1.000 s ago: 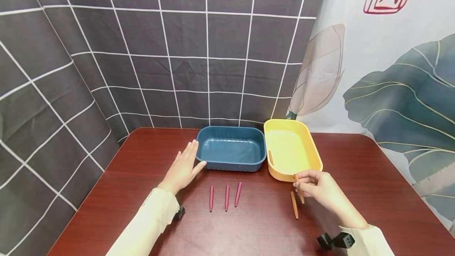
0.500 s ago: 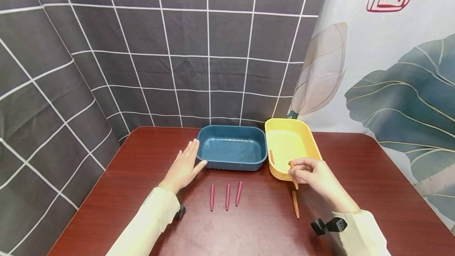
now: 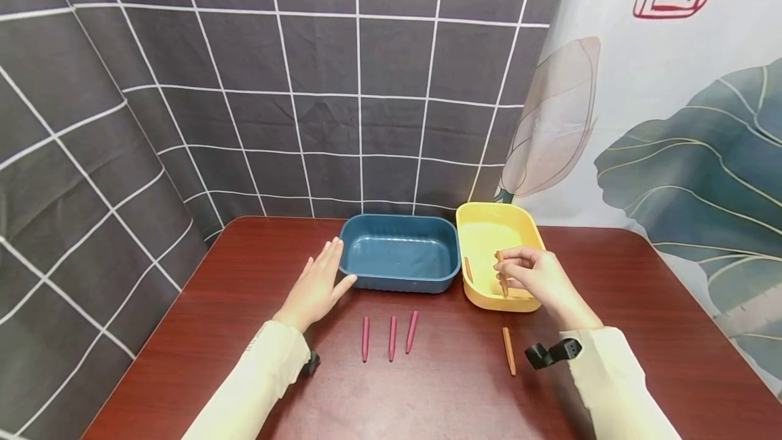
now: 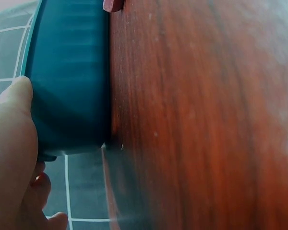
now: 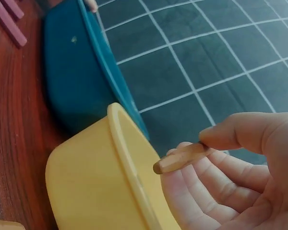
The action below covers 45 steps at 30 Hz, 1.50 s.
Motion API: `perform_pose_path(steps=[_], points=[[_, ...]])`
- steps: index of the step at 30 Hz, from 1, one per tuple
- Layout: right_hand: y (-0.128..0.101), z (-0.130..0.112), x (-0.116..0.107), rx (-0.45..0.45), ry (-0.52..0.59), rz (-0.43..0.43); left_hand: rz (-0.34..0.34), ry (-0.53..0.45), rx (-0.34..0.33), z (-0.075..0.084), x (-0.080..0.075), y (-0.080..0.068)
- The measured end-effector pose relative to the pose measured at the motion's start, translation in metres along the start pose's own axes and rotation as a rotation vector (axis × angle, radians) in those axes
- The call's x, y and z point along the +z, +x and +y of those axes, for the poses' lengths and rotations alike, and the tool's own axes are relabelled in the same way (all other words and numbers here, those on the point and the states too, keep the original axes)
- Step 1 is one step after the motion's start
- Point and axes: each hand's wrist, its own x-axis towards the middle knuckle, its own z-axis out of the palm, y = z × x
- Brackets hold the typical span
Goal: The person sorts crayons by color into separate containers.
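Note:
My right hand (image 3: 542,282) pinches an orange crayon (image 3: 502,276) between thumb and fingers, over the near part of the yellow bin (image 3: 497,303). In the right wrist view the crayon's (image 5: 180,159) faceted body shows beside the bin's rim. Another orange crayon (image 3: 468,269) leans inside the bin at its left wall. A further orange crayon (image 3: 509,352) lies on the table in front of it. My left hand (image 3: 313,290) has straight fingers at the left end of the blue bin (image 3: 400,286); its thumb touches the rim in the left wrist view.
Three pink crayons (image 3: 392,339) lie side by side on the reddish-brown table (image 3: 440,392), in front of the blue bin. Both bins stand next to each other near the back edge. Behind them hangs a dark grid-patterned cloth (image 3: 391,121).
My right hand has lifted the orange crayon from in front of the yellow bin and moved it away from me, over the bin. My left hand has stayed in place.

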Motion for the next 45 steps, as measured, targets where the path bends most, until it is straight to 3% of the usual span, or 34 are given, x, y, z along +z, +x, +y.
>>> perform_pose_path(steps=[10,15,20,29,37,45], points=[[0.030,0.017,0.009,0.010,-0.081,0.011,0.009,-0.004,0.000,0.001,-0.001,0.000],[0.041,0.027,0.009,0.064,-0.134,-0.009,0.003,-0.003,0.005,0.000,0.001,0.000],[0.047,0.033,0.009,0.124,-0.191,-0.036,0.003,-0.005,0.006,-0.001,0.002,0.000],[0.061,0.036,0.010,0.108,-0.345,-0.073,0.016,-0.002,0.004,-0.002,-0.001,0.000],[0.066,0.039,0.014,0.178,-0.377,-0.041,0.012,-0.006,0.007,0.001,-0.003,0.000],[0.067,0.040,0.015,0.165,-0.412,-0.025,0.016,-0.008,0.013,0.001,-0.001,0.000]])
